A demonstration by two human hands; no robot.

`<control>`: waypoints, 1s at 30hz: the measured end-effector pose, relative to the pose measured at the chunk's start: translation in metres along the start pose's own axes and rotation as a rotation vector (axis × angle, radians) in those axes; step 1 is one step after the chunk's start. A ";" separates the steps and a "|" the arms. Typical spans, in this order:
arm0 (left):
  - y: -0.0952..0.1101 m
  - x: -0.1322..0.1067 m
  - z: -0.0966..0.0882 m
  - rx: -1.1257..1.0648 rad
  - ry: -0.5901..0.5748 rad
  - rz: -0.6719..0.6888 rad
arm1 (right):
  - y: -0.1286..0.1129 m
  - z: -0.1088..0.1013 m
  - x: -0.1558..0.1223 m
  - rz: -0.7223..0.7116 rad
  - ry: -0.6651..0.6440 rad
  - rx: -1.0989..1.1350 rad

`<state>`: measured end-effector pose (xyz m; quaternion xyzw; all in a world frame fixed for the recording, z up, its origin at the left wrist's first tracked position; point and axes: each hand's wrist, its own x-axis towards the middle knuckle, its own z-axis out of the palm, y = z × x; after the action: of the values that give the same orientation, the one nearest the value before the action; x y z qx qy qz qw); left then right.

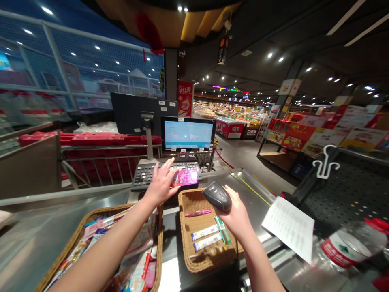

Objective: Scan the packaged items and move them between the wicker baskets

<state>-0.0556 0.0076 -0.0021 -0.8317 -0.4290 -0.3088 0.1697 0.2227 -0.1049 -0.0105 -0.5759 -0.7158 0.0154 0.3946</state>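
Note:
Above the black keyboard [142, 175], my left hand [162, 182] has its fingers stretched forward, with a shiny pink packet [187, 177] gripped by its left end between thumb and forefinger. My right hand [235, 209] is wrapped round a black handheld barcode scanner [218, 195], its head pointing left over the right wicker basket [183, 243]. Inside that basket lie a pink pen [198, 213], two white-and-blue sticks [205, 232] and a green slim pack [223, 230]. Under my left forearm, a larger wicker basket [160, 259] holds many mixed small packages.
A lit screen [188, 134] stands behind the keyboard, beside a second dark monitor [133, 111]. On the right are a printed sheet [288, 227], a bottle with a red cap [355, 243] and a black perforated panel [358, 182] with white hooks [325, 164]. The metal counter [30, 239] runs beneath.

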 end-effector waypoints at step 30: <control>-0.056 -0.122 -0.059 0.042 -0.075 -0.302 | -0.077 0.056 -0.008 -0.116 -0.152 0.175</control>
<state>-0.1769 -0.0670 -0.0374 -0.7649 -0.5617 -0.2907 0.1224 0.1277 -0.1131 -0.0164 -0.4941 -0.7716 0.0984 0.3882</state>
